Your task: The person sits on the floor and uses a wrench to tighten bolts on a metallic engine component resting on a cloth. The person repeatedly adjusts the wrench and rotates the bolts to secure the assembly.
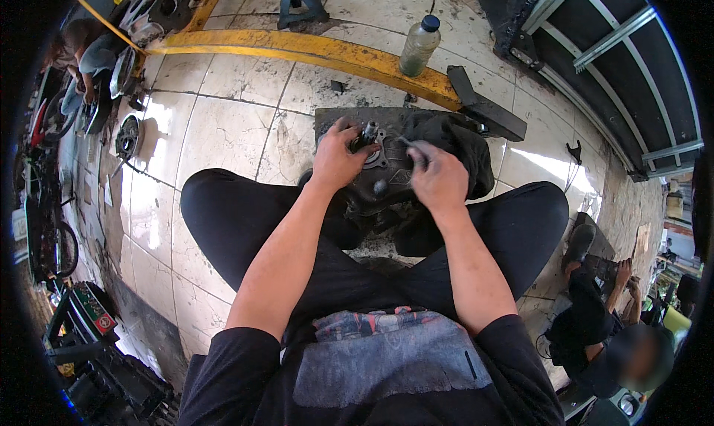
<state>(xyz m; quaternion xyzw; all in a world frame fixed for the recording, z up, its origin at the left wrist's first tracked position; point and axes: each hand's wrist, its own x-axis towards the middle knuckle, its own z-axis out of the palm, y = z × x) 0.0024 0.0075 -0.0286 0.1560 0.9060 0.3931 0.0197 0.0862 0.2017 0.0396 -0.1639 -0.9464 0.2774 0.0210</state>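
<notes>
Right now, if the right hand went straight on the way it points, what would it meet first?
Most likely the metal part with the shaft, ahead and left of the right hand; its fingers are blurred and height is unclear.

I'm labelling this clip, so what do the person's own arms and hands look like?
Short black sleeves end near the elbows, leaving the forearms bare. The left hand and right hand are ungloved, with nothing visibly worn at the wrists.
</notes>
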